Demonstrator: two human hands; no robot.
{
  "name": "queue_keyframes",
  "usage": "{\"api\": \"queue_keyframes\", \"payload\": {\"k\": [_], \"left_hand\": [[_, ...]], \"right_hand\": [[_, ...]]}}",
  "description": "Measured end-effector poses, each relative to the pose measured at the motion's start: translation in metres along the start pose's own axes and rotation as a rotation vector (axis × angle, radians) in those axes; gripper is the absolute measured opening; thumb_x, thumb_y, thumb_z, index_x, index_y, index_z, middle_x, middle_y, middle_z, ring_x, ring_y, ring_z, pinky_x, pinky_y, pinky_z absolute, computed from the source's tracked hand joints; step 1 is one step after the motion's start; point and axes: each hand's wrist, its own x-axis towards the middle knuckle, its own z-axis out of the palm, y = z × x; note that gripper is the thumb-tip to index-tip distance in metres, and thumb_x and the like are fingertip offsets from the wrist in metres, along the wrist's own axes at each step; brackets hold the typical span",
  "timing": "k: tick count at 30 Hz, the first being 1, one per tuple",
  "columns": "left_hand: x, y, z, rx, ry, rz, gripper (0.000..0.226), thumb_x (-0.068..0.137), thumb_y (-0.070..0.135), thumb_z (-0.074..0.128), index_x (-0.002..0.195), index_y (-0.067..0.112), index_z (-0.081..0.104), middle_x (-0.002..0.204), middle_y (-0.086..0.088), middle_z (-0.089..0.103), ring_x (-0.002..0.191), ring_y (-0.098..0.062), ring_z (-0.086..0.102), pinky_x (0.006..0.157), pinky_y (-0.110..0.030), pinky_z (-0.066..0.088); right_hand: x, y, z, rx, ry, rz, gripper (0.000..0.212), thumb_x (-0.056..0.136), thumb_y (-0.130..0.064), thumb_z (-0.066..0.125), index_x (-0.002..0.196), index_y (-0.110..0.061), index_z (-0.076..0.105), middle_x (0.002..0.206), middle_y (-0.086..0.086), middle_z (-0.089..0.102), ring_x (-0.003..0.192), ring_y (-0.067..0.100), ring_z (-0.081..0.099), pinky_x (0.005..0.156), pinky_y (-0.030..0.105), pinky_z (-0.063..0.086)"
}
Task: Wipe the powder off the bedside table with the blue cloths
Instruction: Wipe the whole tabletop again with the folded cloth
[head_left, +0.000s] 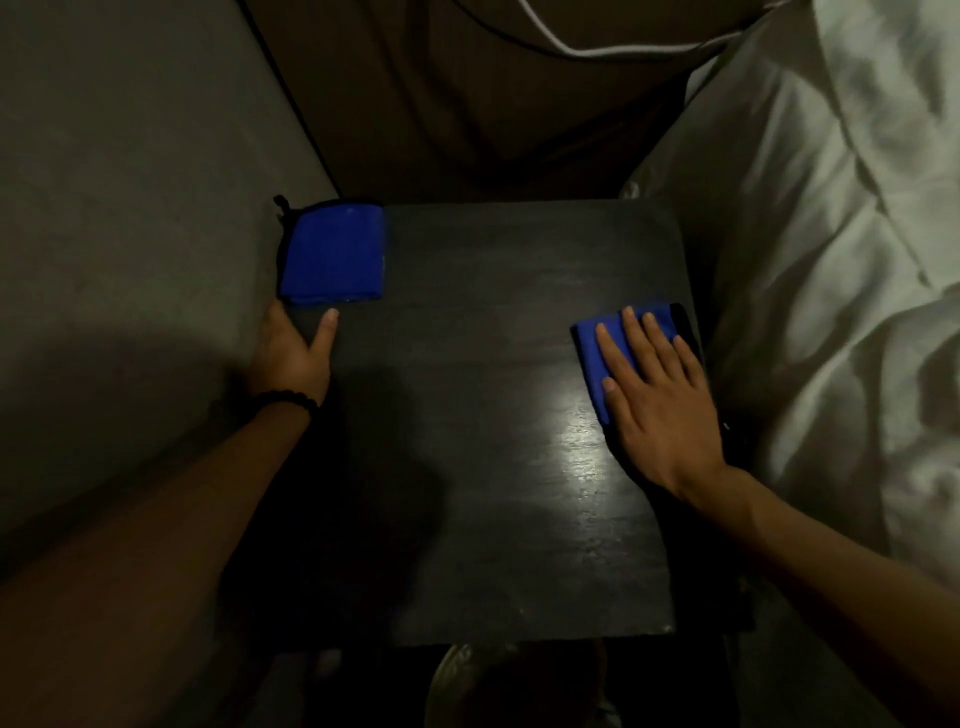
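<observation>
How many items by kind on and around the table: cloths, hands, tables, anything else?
Blue cloths: 2, far-left cloth lying free, right cloth under the right hand
Hands: 2, right hand flat on its cloth, left hand at the table's left edge
Tables: 1, dark table
Bracelets: 1, bracelet on left wrist
White bedding: 1, bedding at right
Total: 7

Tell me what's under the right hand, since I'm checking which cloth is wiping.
A folded blue cloth lies under the right hand, flat on the bedside table. The tabletop beneath the cloth is covered, so any powder there can't be seen.
</observation>
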Motion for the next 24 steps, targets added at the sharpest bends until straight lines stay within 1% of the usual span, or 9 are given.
{"api": "queue_keyframes", "payload": {"k": [4,6,14,18,24], "left_hand": [[0.0,-0.001,0.0,0.006,-0.001,0.008,0.079,0.095,0.059,0.039,0.152,0.01,0.015,0.157,-0.016,0.026,0.142,-0.031,0.027,0.117,-0.041,0.015],[-0.001,-0.001,-0.001,0.003,0.004,0.013,0.079,0.095,0.059,0.039,0.152,0.009,0.016,0.156,-0.016,0.027,0.14,-0.031,0.029,0.116,-0.039,0.017],[0.001,-0.003,-0.003,0.019,-0.031,0.0,0.078,0.096,0.057,0.039,0.15,0.005,0.02,0.155,-0.02,0.029,0.139,-0.035,0.032,0.115,-0.043,0.02],[0.0,-0.002,-0.005,0.031,-0.026,0.015,0.077,0.096,0.057,0.039,0.149,0.003,0.022,0.153,-0.022,0.031,0.138,-0.035,0.033,0.115,-0.044,0.02],[-0.001,0.0,-0.006,0.028,-0.058,-0.008,0.076,0.097,0.056,0.037,0.151,0.007,0.016,0.157,-0.018,0.026,0.14,-0.033,0.029,0.115,-0.042,0.02]], "right_hand": [[-0.002,-0.002,0.001,0.018,0.018,0.038,0.062,0.105,-0.047,0.011,0.161,-0.021,0.021,0.169,0.009,0.012,0.157,0.024,0.007,0.125,0.049,0.014],[-0.004,-0.003,0.001,0.037,0.034,0.058,0.062,0.105,-0.047,0.011,0.161,-0.021,0.022,0.169,0.009,0.014,0.156,0.024,0.009,0.125,0.05,0.016],[-0.009,-0.004,0.006,0.055,0.073,0.155,0.061,0.106,-0.046,0.012,0.161,-0.023,0.023,0.169,0.009,0.016,0.156,0.024,0.011,0.125,0.046,0.012],[-0.012,-0.007,0.005,0.053,0.061,0.193,0.062,0.106,-0.048,0.009,0.162,-0.024,0.02,0.169,0.008,0.013,0.156,0.023,0.008,0.125,0.044,0.009],[-0.017,-0.021,-0.004,0.063,0.03,0.298,0.068,0.1,-0.05,0.001,0.162,-0.025,0.013,0.17,0.008,0.007,0.157,0.023,0.003,0.126,0.045,0.006]]}}
